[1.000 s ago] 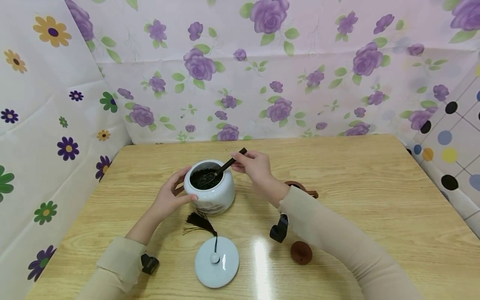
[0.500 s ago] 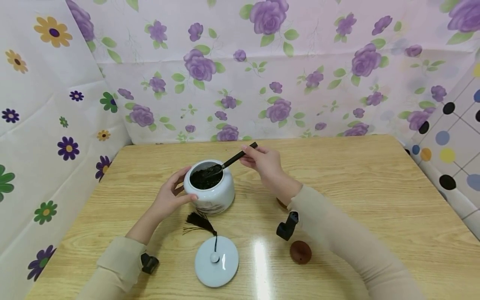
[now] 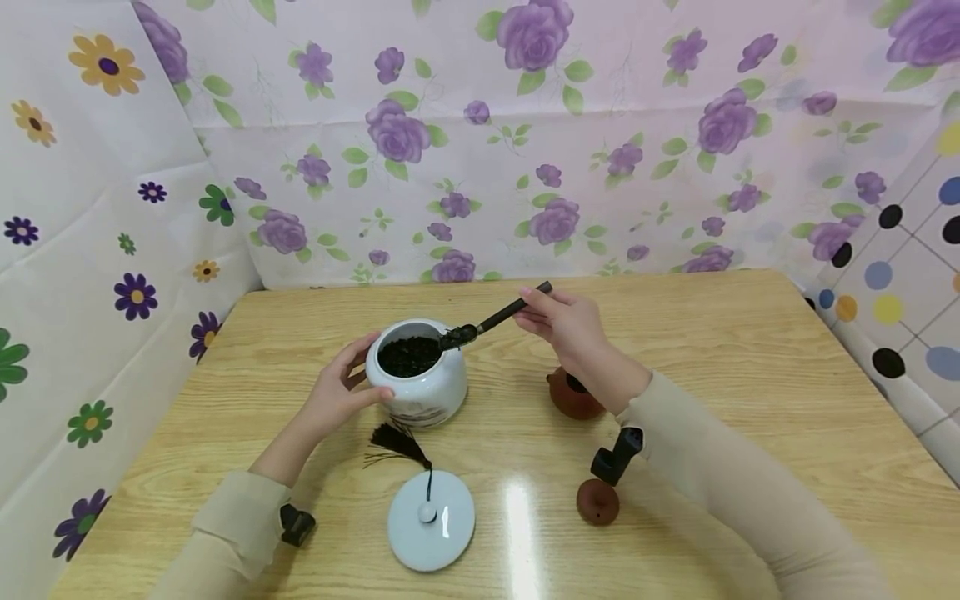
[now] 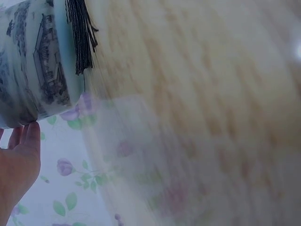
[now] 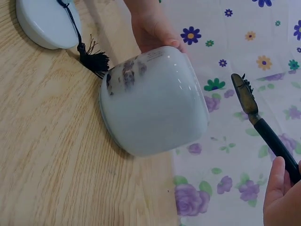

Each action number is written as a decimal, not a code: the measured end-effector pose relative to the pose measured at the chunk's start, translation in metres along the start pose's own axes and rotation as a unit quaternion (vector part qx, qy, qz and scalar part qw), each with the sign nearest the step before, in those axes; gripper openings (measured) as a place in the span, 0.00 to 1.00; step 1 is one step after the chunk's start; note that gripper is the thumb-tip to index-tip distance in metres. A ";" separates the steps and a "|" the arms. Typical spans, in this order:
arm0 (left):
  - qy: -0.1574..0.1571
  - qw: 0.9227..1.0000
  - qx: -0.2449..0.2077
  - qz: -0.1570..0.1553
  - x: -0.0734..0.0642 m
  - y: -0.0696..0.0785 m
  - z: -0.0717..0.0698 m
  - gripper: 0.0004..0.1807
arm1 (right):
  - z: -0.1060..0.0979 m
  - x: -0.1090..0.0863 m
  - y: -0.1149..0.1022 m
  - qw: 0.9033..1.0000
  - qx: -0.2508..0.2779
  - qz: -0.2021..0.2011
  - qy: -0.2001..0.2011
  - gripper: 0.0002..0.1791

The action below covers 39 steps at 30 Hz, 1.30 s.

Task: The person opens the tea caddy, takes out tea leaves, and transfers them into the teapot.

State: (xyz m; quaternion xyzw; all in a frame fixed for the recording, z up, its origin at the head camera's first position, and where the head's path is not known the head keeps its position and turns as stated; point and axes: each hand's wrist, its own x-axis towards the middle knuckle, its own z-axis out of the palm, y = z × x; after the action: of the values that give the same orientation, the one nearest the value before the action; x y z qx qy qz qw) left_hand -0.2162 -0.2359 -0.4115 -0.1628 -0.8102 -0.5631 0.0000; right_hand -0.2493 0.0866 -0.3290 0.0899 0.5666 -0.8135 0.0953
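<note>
A white porcelain jar (image 3: 435,395) of dark tea leaves (image 3: 407,358) stands on the table, mouth uncovered. My left hand (image 3: 339,390) holds it from the left side, thumb on the front, fingers behind. In my right hand (image 3: 572,327) the black handle of a tea scoop (image 3: 504,315) is pinched between thumb and fingers. The scoop's bowl carries dark leaves and overlaps the jar's right rim in the head view. Seen by the right wrist camera, the scoop (image 5: 273,139) is raised beyond the jar (image 5: 153,106), some leaves sticking out past its edge.
A reddish-brown teapot (image 3: 572,402) sits right of the jar, partly behind the right forearm. Nearer lie its small round lid (image 3: 597,502) and the pale jar lid (image 3: 431,542) with a black tassel (image 3: 399,442). Floral cloth (image 3: 480,192) stands behind the table.
My right hand has moved rightward, lifting the scoop out of the leaves to the jar's right rim. The teapot shows more from behind my arm. My left hand keeps its place on the jar.
</note>
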 end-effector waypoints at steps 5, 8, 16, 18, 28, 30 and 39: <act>-0.001 1.000 0.002 -0.004 0.000 0.001 0.000 0.44 | -0.016 -0.004 -0.001 1.000 0.012 0.000 -0.002 0.12; 0.001 1.000 0.005 -0.004 0.000 0.001 -0.001 0.44 | -0.027 -0.005 0.000 1.000 0.020 -0.004 0.000 0.07; 0.002 1.000 0.001 0.007 0.000 -0.001 -0.003 0.43 | -0.060 -0.005 0.002 0.999 0.051 -0.006 0.017 0.04; 0.001 1.000 0.000 0.008 0.000 -0.001 -0.003 0.43 | -0.068 -0.006 0.002 0.998 0.059 -0.002 0.025 0.04; -0.001 1.000 -0.005 0.012 0.000 -0.001 0.000 0.43 | -0.103 -0.011 0.001 0.995 0.087 -0.001 0.039 0.03; 0.000 1.000 -0.005 0.012 0.000 0.000 0.000 0.43 | -0.110 -0.012 0.002 0.995 0.091 -0.003 0.040 0.04; -0.001 1.000 -0.004 0.014 0.000 0.001 0.002 0.43 | -0.140 -0.016 0.007 0.995 0.091 -0.003 0.039 0.04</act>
State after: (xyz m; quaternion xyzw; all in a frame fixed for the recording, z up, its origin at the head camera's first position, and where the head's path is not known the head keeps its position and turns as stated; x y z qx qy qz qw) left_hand -0.2158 -0.2337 -0.4107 -0.1744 -0.8055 -0.5663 0.0063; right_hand -0.2267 0.2168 -0.3789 0.1285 0.4940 -0.8576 0.0625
